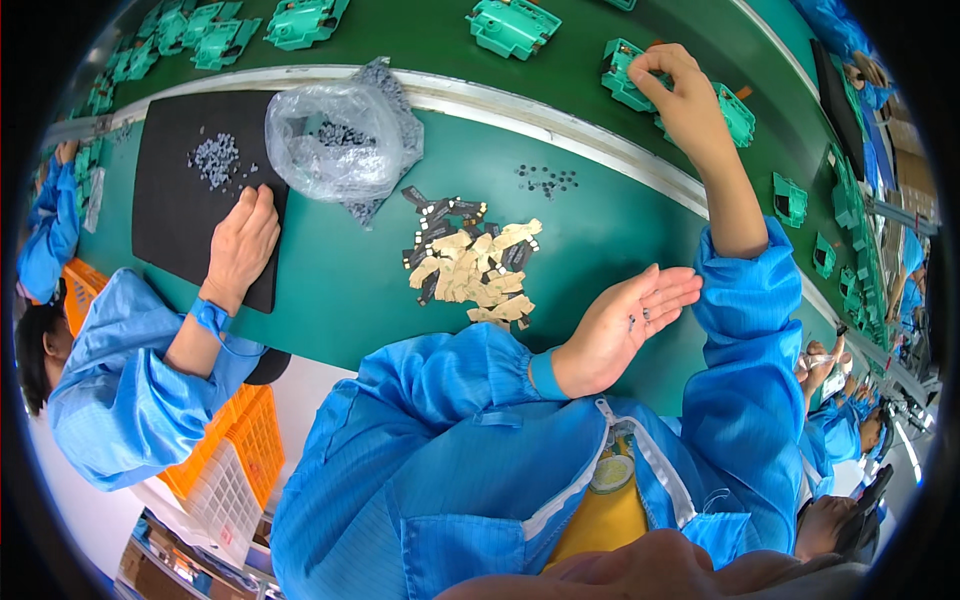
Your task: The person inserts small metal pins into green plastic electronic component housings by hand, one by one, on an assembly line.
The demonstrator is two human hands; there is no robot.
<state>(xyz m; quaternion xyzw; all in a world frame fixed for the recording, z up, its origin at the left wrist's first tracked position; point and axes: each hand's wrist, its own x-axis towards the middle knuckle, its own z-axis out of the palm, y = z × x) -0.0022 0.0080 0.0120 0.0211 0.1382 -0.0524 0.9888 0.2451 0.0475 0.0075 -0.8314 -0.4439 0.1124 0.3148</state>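
Observation:
My left hand (625,335) lies palm up near the table's front edge, its fingers stretched out. A few small dark pieces (632,322) rest on its palm and by its fingers. At the upper right, my right hand (688,100) reaches over the rail to the dark green belt. Its thumb and forefinger curl together at a green plastic housing (618,75); anything between the fingertips is too small to make out. A second green housing (737,115) lies just right of that hand. On the table are small black round pieces (545,181) and a pile of beige and black flat strips (470,265).
A co-worker's hand (243,240) rests on a black mat (165,190) at the left, by a heap of small grey pieces (215,160). Next to it stands a clear plastic bag (300,150). A pale metal rail (530,118) divides table and belt; more housings (512,27) lie beyond.

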